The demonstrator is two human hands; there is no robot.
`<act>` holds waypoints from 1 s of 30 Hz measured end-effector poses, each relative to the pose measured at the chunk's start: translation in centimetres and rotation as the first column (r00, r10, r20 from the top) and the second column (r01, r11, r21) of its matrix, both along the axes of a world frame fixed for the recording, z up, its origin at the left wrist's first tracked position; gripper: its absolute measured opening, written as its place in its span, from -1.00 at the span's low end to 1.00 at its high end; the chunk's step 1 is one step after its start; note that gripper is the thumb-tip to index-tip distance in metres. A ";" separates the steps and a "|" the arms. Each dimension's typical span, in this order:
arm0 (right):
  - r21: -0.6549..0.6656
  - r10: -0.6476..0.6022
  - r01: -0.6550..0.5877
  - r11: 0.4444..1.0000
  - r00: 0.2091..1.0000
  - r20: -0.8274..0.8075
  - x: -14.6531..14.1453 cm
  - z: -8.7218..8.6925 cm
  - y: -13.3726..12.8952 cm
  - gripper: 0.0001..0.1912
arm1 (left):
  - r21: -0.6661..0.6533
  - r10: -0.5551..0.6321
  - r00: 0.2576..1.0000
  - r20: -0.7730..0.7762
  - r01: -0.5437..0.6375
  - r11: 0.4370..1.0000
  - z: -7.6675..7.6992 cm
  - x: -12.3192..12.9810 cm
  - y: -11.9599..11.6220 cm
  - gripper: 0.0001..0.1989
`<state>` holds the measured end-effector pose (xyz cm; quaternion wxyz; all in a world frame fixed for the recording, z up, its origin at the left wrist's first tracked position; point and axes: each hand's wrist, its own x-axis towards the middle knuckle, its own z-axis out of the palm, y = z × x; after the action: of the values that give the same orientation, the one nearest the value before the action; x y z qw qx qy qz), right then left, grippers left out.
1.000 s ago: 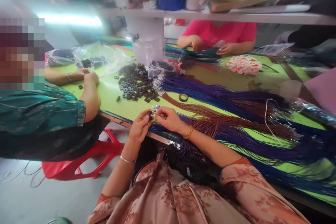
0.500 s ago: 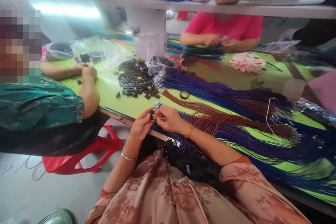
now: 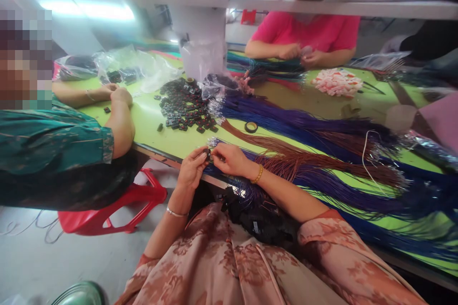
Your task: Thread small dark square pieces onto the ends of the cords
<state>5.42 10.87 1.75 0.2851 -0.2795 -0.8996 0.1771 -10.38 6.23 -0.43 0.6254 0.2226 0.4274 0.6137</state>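
Close to the table's front edge, my left hand (image 3: 192,167) pinches a small black plastic connector housing (image 3: 207,154) between thumb and fingers. Right beside it is my right hand (image 3: 232,159), its fingers closed towards the housing; what they grip is too small to make out. Blue-purple wires (image 3: 250,156) with silvery metal ends lie just behind and under my right hand. A bundle of brown wires (image 3: 272,145) stretches past it to the right. Beyond my hands is a heap of black connector housings (image 3: 186,105), several showing red spots.
A roll of black tape (image 3: 251,127) lies among the wires. Farther back are a pink pile of small parts (image 3: 337,82) and clear plastic bags (image 3: 132,69). One co-worker in green (image 3: 53,152) sits left by a red stool (image 3: 118,209); another in pink (image 3: 304,38) works opposite.
My right hand has drawn slightly away from the housing, and the housing has turned a little in my left fingers. The view has shifted slightly.
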 end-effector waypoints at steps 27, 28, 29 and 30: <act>-0.163 -0.053 0.198 0.966 0.776 0.629 1.3 1.1 1.5 -0.77 | -0.037 -0.179 0.973 -0.143 0.176 0.984 -0.1 -1.5 -2.8 -0.70; -0.153 -0.058 0.198 0.968 0.774 0.631 1.4 1.0 1.4 -0.77 | -0.036 -0.180 0.973 -0.143 0.177 0.984 -0.1 -1.5 -2.9 -0.70; -0.146 -0.060 0.194 0.970 0.775 0.629 1.5 1.0 1.3 -0.77 | -0.035 -0.180 0.974 -0.141 0.177 0.984 0.0 -1.5 -2.9 -0.69; -0.143 -0.054 0.182 0.973 0.779 0.624 1.6 0.9 1.3 -0.77 | -0.034 -0.177 0.974 -0.138 0.174 0.984 0.0 -1.4 -2.9 -0.69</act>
<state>7.00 12.16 2.69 -0.0423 -0.4047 -0.9018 0.1454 -11.79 3.37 -0.41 0.6479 0.2954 0.4556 0.5342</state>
